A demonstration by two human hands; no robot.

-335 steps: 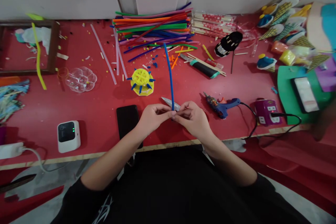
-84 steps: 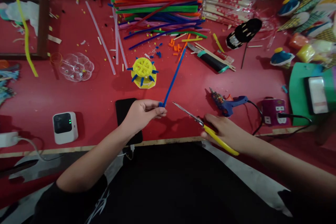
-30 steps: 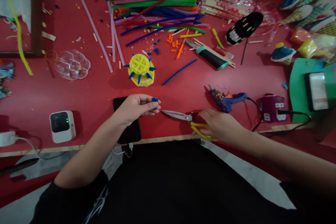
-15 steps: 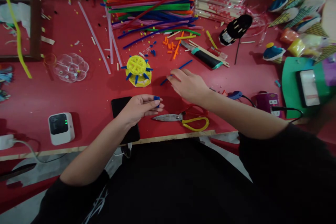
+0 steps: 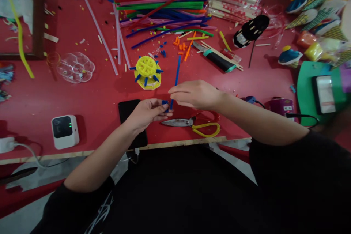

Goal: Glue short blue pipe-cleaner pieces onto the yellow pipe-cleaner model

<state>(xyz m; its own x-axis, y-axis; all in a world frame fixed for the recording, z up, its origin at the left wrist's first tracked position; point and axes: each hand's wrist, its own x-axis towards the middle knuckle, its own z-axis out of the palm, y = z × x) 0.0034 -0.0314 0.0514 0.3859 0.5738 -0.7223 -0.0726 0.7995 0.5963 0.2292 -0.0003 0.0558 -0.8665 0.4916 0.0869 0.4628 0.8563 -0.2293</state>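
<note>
Pinched in my left hand (image 5: 149, 112) is a small blue piece (image 5: 165, 102), partly covered by the thumb. My right hand (image 5: 193, 94) grips a straight blue pipe cleaner (image 5: 177, 70), held nearly upright in the view with its lower end beside the blue piece. Whether the two touch I cannot make out. Beyond my hands stands a yellow wheel-like model (image 5: 148, 72) with blue spokes sticking out around it. Scissors (image 5: 179, 123) with a red and a yellow handle lie just below my hands.
Bundled pipe cleaners (image 5: 161, 5) of several colours lie at the back. A black-and-green cutting tool (image 5: 218, 60) rests beside orange scraps (image 5: 180, 46). Under my left wrist is a black phone-like slab (image 5: 127, 109). A white device (image 5: 65, 132) sits at the left, a purple socket block (image 5: 282, 105) at the right.
My right hand has picked the blue pipe cleaner up off the table, turned it more upright and brought it to my left hand. The left hand keeps its small blue piece.
</note>
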